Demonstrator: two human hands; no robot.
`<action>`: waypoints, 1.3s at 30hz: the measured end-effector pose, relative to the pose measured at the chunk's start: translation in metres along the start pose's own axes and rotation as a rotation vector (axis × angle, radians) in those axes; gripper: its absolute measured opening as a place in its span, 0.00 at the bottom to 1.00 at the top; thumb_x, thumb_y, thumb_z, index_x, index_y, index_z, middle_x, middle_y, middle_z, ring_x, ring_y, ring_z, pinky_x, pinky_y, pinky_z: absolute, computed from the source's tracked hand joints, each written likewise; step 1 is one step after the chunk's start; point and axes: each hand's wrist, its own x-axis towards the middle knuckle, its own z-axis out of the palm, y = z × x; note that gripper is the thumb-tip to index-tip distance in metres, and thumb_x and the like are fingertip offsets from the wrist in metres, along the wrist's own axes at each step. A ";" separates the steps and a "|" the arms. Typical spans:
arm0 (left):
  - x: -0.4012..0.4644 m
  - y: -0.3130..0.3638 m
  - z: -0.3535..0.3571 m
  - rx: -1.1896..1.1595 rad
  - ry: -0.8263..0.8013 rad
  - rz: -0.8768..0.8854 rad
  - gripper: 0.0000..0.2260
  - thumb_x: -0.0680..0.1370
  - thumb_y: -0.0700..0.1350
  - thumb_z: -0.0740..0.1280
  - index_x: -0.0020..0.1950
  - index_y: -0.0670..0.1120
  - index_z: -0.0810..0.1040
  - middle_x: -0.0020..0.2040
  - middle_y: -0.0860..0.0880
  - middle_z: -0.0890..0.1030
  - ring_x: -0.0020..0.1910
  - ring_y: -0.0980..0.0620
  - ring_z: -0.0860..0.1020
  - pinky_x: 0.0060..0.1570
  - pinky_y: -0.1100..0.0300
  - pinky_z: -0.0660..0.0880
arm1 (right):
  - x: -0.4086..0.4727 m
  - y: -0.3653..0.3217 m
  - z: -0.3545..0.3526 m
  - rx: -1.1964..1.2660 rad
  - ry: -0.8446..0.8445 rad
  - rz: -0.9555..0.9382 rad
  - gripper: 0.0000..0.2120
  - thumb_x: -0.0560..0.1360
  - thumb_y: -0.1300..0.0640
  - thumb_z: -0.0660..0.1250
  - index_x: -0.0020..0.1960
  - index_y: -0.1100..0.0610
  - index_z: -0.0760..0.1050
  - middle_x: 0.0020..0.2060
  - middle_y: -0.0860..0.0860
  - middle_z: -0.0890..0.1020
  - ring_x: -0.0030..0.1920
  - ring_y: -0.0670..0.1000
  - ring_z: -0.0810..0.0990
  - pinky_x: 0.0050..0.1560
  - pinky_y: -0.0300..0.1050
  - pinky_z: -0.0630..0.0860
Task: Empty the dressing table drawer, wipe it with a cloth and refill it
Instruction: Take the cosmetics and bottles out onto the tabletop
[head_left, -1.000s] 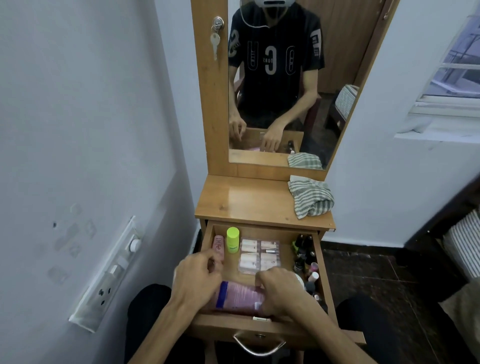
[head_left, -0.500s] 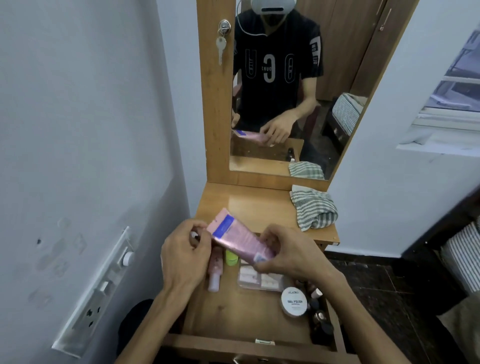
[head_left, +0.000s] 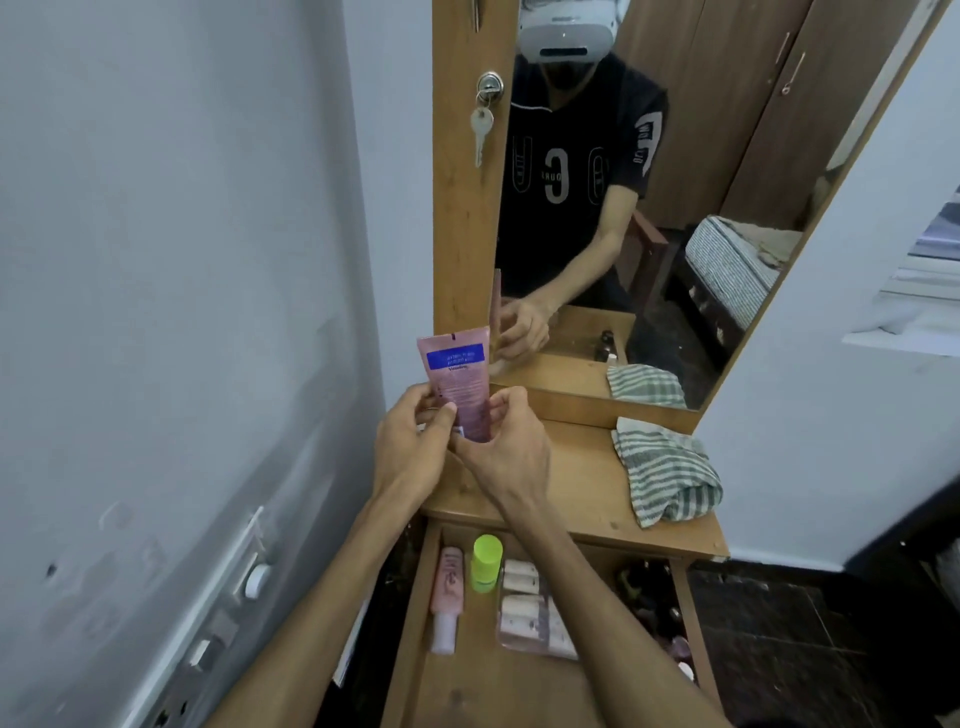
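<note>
Lifted upright now, the pink lotion tube (head_left: 459, 384) sits gripped between my left hand (head_left: 410, 447) and right hand (head_left: 511, 447); below them, I judge the drawer (head_left: 415, 623) barely emptied.

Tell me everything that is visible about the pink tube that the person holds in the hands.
The pink tube looks like soft, slightly glossy plastic. It stands upright with its flat crimped end on top; a blue label band with small white print crosses the upper part, and finer print runs below. Its lower end, where a cap would be, is hidden by the hands. The left hand and the right hand pinch that lower part from either side. It is held above the left rear of the dressing table top, in front of the mirror's wooden frame.
</note>
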 end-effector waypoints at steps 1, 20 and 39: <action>0.007 -0.003 0.001 0.015 0.002 0.006 0.11 0.80 0.42 0.68 0.63 0.46 0.81 0.55 0.52 0.85 0.50 0.56 0.83 0.56 0.56 0.81 | 0.005 0.002 0.008 0.014 0.016 0.017 0.26 0.64 0.38 0.78 0.50 0.47 0.68 0.41 0.44 0.80 0.41 0.46 0.81 0.41 0.49 0.79; 0.046 -0.035 0.022 0.186 -0.020 -0.088 0.22 0.84 0.48 0.64 0.78 0.49 0.67 0.75 0.46 0.73 0.70 0.45 0.75 0.67 0.50 0.72 | 0.036 0.009 0.050 0.120 -0.043 0.164 0.20 0.74 0.44 0.76 0.56 0.51 0.69 0.48 0.49 0.82 0.45 0.50 0.82 0.34 0.30 0.66; -0.107 -0.078 -0.018 0.476 0.000 0.318 0.05 0.71 0.43 0.71 0.41 0.53 0.80 0.40 0.59 0.79 0.39 0.59 0.77 0.38 0.63 0.72 | -0.102 0.047 -0.065 -0.338 -0.286 0.027 0.14 0.70 0.40 0.69 0.49 0.47 0.80 0.37 0.43 0.85 0.42 0.47 0.84 0.46 0.49 0.82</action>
